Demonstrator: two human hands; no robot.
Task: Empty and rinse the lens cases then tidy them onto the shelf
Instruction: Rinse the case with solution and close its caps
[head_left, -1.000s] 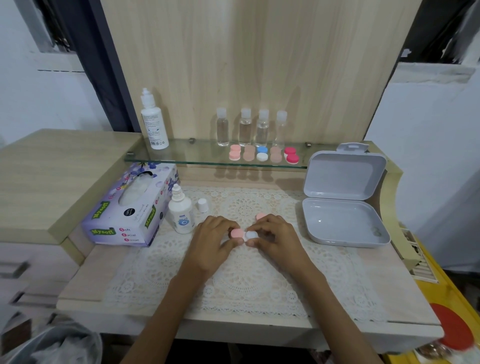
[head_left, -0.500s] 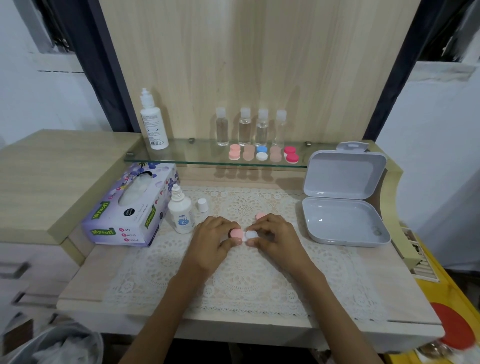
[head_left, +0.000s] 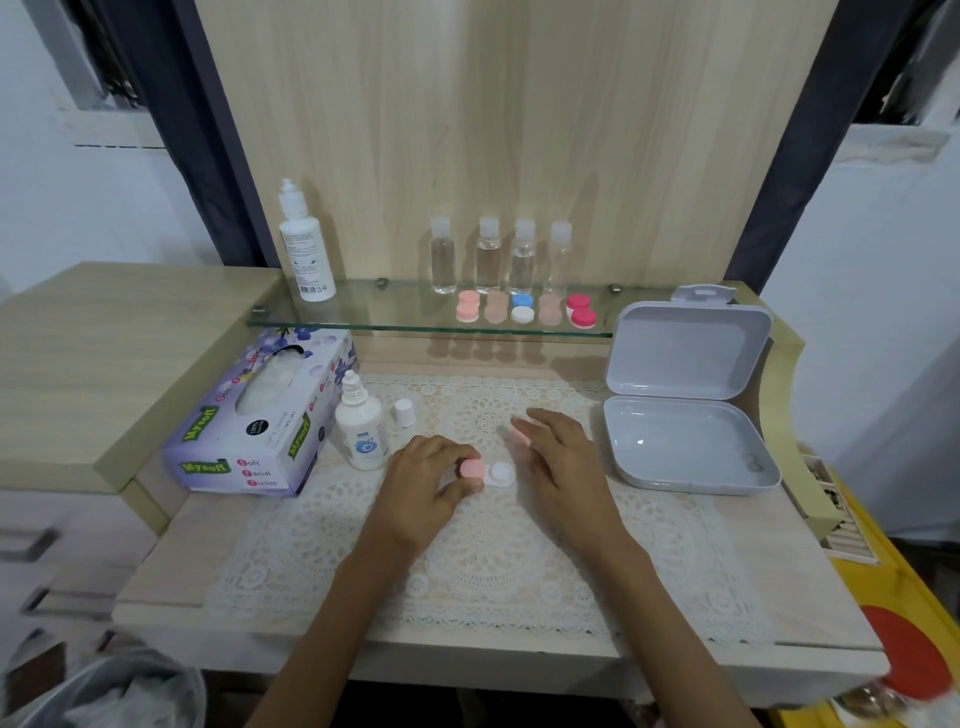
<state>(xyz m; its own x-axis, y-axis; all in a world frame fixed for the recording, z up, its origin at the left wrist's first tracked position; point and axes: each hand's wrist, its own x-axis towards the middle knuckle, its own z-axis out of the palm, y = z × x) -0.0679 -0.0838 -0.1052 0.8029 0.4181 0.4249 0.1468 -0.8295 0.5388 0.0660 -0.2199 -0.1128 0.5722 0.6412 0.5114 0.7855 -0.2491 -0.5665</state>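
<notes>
Seemingly well along: five cases parked on glass shelf at twelve o'clock. Left to empty, rinse, shelve: last lens case mid-mat, pink lid pinched by left hand. Right hand straight-fingered, touching loose cap at one o'clock.

Left hand pinches lens case

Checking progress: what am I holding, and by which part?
Left hand pinches the lens case by its pink cap; right hand, fingers straight by a loose pink cap, holds nothing.
</notes>
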